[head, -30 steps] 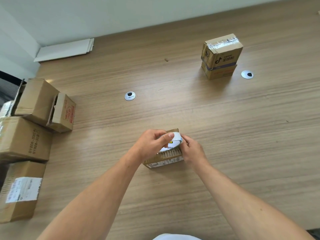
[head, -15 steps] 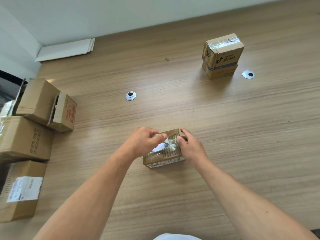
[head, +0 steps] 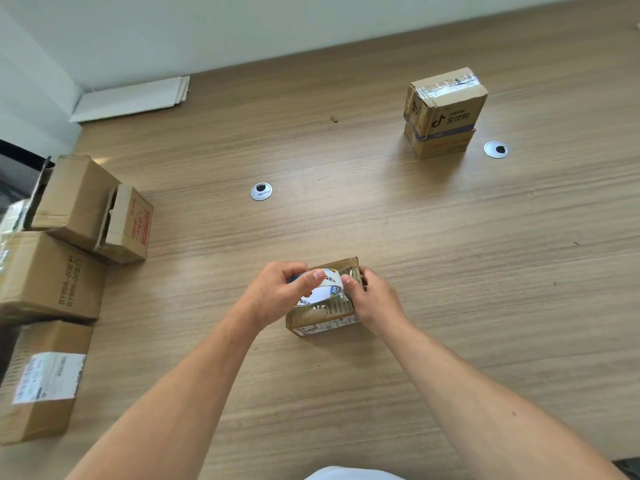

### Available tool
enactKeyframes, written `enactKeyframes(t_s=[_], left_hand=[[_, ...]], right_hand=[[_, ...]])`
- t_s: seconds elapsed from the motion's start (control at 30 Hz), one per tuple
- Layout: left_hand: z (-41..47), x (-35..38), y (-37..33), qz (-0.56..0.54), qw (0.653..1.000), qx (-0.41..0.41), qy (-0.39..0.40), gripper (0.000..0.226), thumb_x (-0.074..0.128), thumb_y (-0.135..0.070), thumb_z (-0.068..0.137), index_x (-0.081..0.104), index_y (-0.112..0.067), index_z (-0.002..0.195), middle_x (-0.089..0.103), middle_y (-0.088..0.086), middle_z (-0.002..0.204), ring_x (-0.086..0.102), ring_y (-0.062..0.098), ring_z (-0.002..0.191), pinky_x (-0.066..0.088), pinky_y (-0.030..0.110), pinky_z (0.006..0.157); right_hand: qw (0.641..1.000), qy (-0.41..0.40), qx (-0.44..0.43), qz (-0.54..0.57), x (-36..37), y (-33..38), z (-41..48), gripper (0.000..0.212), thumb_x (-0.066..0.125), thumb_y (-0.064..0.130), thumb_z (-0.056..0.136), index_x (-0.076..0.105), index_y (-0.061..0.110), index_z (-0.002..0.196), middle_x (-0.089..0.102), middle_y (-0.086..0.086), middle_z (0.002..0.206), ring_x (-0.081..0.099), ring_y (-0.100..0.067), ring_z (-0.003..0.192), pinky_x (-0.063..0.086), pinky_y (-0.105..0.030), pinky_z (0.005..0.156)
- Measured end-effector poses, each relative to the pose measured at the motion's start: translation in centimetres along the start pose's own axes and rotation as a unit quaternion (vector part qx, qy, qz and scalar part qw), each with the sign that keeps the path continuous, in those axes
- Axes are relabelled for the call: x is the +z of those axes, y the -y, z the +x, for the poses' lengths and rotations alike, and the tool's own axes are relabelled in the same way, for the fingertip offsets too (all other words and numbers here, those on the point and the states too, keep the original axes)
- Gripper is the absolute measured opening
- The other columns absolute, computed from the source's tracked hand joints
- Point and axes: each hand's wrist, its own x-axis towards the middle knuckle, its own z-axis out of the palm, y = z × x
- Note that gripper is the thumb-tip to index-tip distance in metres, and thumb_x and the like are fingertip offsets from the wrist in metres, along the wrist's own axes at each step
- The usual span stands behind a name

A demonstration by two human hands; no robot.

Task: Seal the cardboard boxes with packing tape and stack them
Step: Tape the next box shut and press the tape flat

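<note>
A small cardboard box [head: 320, 318] lies on the wooden table [head: 450, 258] in front of me. My left hand [head: 277, 294] grips a roll of clear packing tape [head: 327, 289] on top of the box, thumb on the roll's rim. My right hand [head: 372, 301] holds the box's right end, its thumb pressing the tape end at the roll. At the far right stands a stack of two taped boxes [head: 443, 112].
Several cardboard boxes [head: 52, 278] crowd the table's left edge, one small box [head: 128, 225] with red print lying open on its side. Two round cable grommets [head: 261, 191] sit in the tabletop. White flat sheets [head: 133, 98] lie at the back left by the wall.
My left hand has tipped the tape roll from lying low on the box to standing more upright. My right hand stayed at the box's right end.
</note>
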Motion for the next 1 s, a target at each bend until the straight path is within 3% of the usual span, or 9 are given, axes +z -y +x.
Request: enactKeyframes(t_s=[0.13,0.3,0.43,0.63,0.73,0.83,1.0], left_hand=[[0.2,-0.5,-0.4,0.052,0.999,-0.015,0.005,0.055,0.060,-0.063,0.079,0.054,-0.011,0.061,0.046,-0.012,0.052,0.043,0.013,0.057,0.037,0.032,0.060],[0.0,-2.3,0.2,0.138,0.990,-0.022,-0.002,0.066,0.057,-0.069,0.076,0.055,-0.004,0.067,0.042,0.000,0.058,0.041,0.013,0.057,0.033,0.030,0.056],[-0.2,-1.8,-0.1,0.150,0.989,-0.017,-0.008,0.057,0.067,-0.047,0.093,0.048,0.000,0.066,0.037,0.000,0.057,0.034,0.013,0.053,0.028,0.028,0.052],[-0.3,-1.5,-0.1,0.143,0.989,-0.014,-0.017,0.060,0.066,-0.056,0.090,0.059,0.001,0.073,0.041,0.000,0.057,0.036,0.012,0.053,0.031,0.027,0.053],[-0.8,-1.3,0.3,0.083,0.996,0.003,-0.022,0.054,0.057,-0.065,0.083,0.059,-0.014,0.064,0.044,-0.002,0.056,0.040,0.013,0.055,0.035,0.033,0.055],[-1.3,-1.2,1.1,0.000,0.999,0.005,-0.042,0.041,0.055,-0.058,0.083,0.054,-0.027,0.056,0.044,-0.003,0.054,0.040,0.017,0.057,0.036,0.042,0.057],[-1.3,-1.3,1.1,-0.002,0.998,-0.004,-0.062,0.043,0.056,-0.062,0.079,0.056,-0.026,0.054,0.045,-0.005,0.053,0.038,0.015,0.056,0.031,0.032,0.057]], right_hand=[[1.000,-0.004,-0.009,-0.014,-0.1,0.1,0.0,0.032,0.054,0.043,0.101,0.067,0.019,0.119,0.071,-0.005,0.110,0.062,-0.026,0.105,0.048,-0.037,0.090],[1.000,0.008,0.000,-0.025,-0.3,0.4,-0.2,0.034,0.052,0.044,0.102,0.064,0.019,0.122,0.068,-0.003,0.112,0.060,-0.024,0.106,0.046,-0.034,0.087],[1.000,0.008,0.030,0.000,-0.4,0.9,-0.1,0.038,0.056,0.047,0.100,0.061,0.020,0.126,0.069,0.000,0.115,0.063,-0.023,0.109,0.050,-0.038,0.094],[0.998,0.002,0.067,0.014,0.4,0.8,-0.4,0.091,0.065,0.080,0.070,0.056,0.020,0.138,0.064,-0.002,0.128,0.059,-0.023,0.119,0.049,-0.042,0.102],[0.997,-0.005,0.073,0.001,0.7,0.7,-0.3,0.102,0.056,0.088,0.057,0.058,0.021,0.134,0.065,-0.003,0.127,0.060,-0.023,0.117,0.050,-0.042,0.100],[0.997,0.000,0.074,-0.002,0.6,0.6,0.0,0.088,0.064,0.079,0.069,0.058,0.020,0.134,0.064,-0.003,0.126,0.060,-0.024,0.116,0.051,-0.043,0.100],[0.998,-0.006,0.067,-0.011,0.7,0.4,0.0,0.078,0.067,0.069,0.080,0.056,0.018,0.137,0.062,-0.004,0.129,0.058,-0.025,0.120,0.049,-0.042,0.101]])
